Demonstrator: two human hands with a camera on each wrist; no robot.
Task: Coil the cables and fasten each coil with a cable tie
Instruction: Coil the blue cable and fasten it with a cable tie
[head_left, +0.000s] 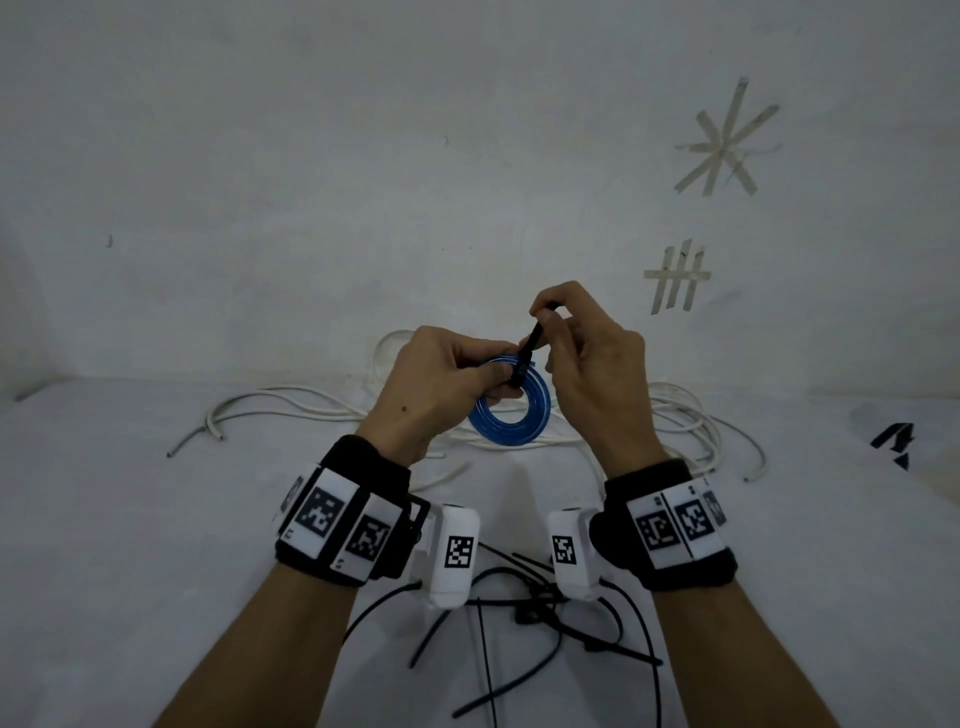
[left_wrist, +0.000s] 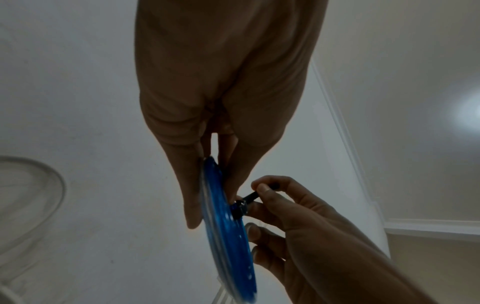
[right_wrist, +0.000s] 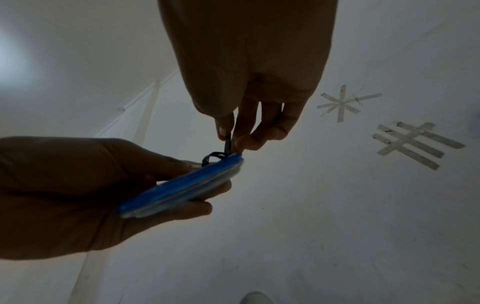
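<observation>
A blue cable coil (head_left: 511, 410) hangs in the air above the white surface, pinched at its upper left edge by my left hand (head_left: 457, 374). A black cable tie (head_left: 531, 349) wraps the coil's top. My right hand (head_left: 576, 338) pinches the tie's free tail between thumb and forefinger, just above the coil. In the left wrist view the blue coil (left_wrist: 228, 230) shows edge-on with the tie (left_wrist: 246, 200) standing out from it. The right wrist view shows the tie (right_wrist: 226, 147) looped over the coil (right_wrist: 182, 185).
Loose white cables (head_left: 291, 410) sprawl on the surface behind and beside the hands. Several black cable ties (head_left: 519, 623) lie scattered near my wrists. Tape marks (head_left: 724, 143) are stuck on the wall at the upper right.
</observation>
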